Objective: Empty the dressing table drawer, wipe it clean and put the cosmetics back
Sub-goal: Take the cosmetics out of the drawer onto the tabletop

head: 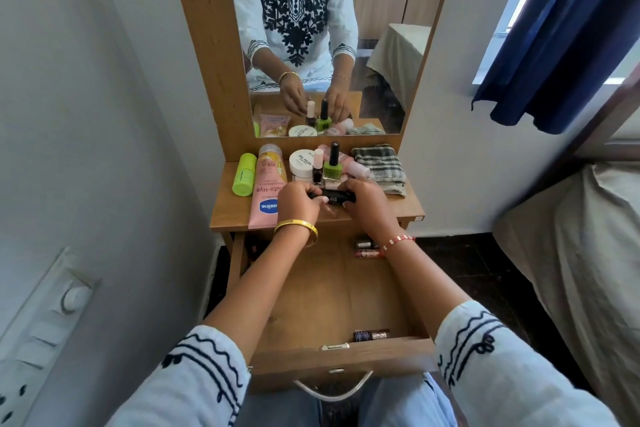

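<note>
Centrally in the frame, the left hand (298, 201) and the right hand (363, 202) meet above the front edge of the dressing table top (235, 215), both closed with curled fingers around the ends of a small black cosmetic tube (329, 196) held level between them. Whether the tube touches the table top cannot be told. Just behind the hands, toward the mirror (332, 35), a green nail polish bottle (331, 166) stands upright with a small dark nail polish bottle (317, 170) just beside it on its left, and a white round jar (301, 163) stands further left again. A pink lotion tube (268, 189) lies flat at the left of the table top, its cap end reaching the front edge, and a green cylindrical bottle (244, 174) lies beside it nearer the left edge. A folded checked cloth (381, 166) rests at the right rear of the table top. Below the hands, the drawer (341, 355) is pulled fully open toward the bottom of the frame; its wooden floor is mostly bare. Two small tubes (367, 249) lie at the rear right of the drawer, close to the right wrist, and one dark tube (371, 335) lies against the inside of the drawer front. A metal handle (333, 390) hangs from the drawer front at lower centre.
</note>
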Demonstrator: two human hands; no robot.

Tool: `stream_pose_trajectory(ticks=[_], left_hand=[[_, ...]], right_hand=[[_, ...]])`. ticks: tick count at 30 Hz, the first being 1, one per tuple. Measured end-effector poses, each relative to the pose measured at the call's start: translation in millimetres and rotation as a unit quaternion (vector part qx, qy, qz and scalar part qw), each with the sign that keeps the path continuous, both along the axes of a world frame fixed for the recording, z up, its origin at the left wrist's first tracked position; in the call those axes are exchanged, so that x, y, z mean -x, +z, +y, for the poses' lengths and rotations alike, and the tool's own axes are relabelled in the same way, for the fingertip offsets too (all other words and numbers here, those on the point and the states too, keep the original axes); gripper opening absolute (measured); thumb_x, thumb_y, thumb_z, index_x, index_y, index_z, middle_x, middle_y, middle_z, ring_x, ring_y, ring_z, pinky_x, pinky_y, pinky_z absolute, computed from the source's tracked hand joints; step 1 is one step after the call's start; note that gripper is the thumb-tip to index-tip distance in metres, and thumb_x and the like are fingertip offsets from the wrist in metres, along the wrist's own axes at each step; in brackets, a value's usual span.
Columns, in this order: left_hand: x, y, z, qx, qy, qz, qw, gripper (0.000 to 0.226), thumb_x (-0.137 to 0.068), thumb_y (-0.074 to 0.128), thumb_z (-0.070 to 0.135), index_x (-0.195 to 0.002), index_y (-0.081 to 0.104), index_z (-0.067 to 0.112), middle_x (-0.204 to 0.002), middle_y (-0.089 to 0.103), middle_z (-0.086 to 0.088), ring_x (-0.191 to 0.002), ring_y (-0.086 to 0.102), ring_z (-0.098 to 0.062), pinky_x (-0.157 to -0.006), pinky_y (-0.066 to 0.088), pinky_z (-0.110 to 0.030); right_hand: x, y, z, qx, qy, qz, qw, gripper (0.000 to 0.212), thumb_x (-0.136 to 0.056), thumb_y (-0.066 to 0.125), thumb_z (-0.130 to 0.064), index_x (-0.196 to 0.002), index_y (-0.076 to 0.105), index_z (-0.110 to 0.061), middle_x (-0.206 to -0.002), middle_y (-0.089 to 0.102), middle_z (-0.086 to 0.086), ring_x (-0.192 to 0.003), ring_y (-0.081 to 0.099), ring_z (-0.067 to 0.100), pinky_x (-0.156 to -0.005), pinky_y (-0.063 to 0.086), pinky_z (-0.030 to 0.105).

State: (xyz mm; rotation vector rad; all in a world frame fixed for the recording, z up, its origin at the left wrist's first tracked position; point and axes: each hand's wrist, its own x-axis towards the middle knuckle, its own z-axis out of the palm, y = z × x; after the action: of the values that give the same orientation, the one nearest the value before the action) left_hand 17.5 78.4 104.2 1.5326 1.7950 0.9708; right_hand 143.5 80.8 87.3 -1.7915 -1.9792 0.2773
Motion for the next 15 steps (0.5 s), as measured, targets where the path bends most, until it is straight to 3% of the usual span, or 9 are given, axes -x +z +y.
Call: stream_pose_trajectory(ticks=[7, 12, 15], left_hand=[[-6.5, -8.6, 11.5, 0.007, -0.028, 0.12, 0.992, 0.02, -0.088, 0.059, 0.018, -0.098, 0.068, 0.002, -0.107, 0.066, -0.016, -0.101, 0.059, -0.026, -0.074, 0.036, -0.025], [-3.7, -17.0, 19.3, 0.066, -0.064, 0.212, 0.973, 0.029, -0.09, 0.056, 0.021, -0.112, 0.061, 0.002, -0.114, 0.061, -0.017, -0.106, 0.057, -0.027, -0.086, 0.044, -0.031], [-5.6, -21.0, 16.5, 0.029, -0.086, 0.278, 0.956, 0.028, -0.091, 0.055, 0.018, -0.115, 0.06, 0.004, -0.115, 0.059, -0.016, -0.105, 0.058, -0.029, -0.085, 0.046, -0.031]], right_hand=[[-0.4, -8.5, -7.2, -0.062, -0.016, 0.012, 0.998, 0.034, -0.086, 0.063, -0.008, -0.119, 0.058, -0.007, -0.132, 0.053, 0.011, -0.124, 0.046, 0.026, -0.102, 0.04, 0.033], [0.1, -10.4, -6.4, -0.059, -0.026, 0.038, 0.997, 0.032, -0.086, 0.062, -0.008, -0.119, 0.058, -0.007, -0.131, 0.052, 0.01, -0.117, 0.052, 0.025, -0.098, 0.044, 0.032], [1.4, -10.9, -6.0, -0.058, -0.031, 0.05, 0.997, 0.032, -0.087, 0.061, -0.007, -0.119, 0.059, -0.006, -0.13, 0.053, 0.01, -0.116, 0.053, 0.025, -0.097, 0.045, 0.032]])
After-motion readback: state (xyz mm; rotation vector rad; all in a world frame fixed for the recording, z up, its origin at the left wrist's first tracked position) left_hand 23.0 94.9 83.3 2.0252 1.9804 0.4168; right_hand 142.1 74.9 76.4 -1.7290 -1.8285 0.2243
